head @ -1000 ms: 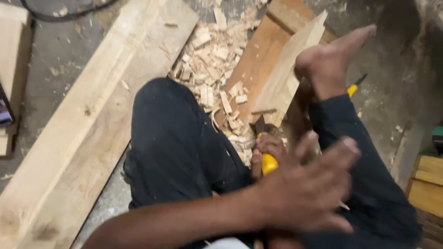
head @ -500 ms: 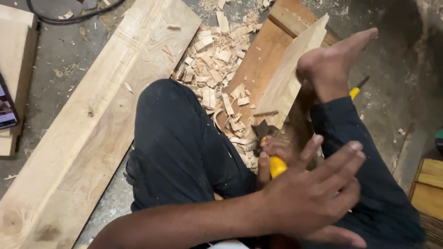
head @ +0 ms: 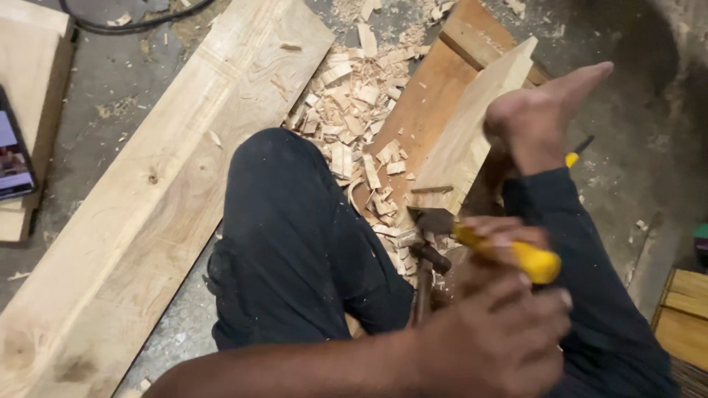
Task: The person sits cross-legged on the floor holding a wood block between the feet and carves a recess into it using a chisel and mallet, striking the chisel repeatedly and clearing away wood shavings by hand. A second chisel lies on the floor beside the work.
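Swung clear of the yellow chisel (head: 509,253), the near hand (head: 501,343) now sits just below it, its grip hidden. Behind, the other hand (head: 501,234) stays clenched on the chisel, beside the block (head: 472,136).

I count two hands, the left hand (head: 509,346) and the right hand (head: 501,239), one yellow-handled chisel (head: 509,252), one dark hammer (head: 426,269), one pale upright wooden block (head: 472,140), one long pale plank (head: 162,199), one bare foot (head: 538,118), and one heap of wood chips (head: 354,110), too many to number.
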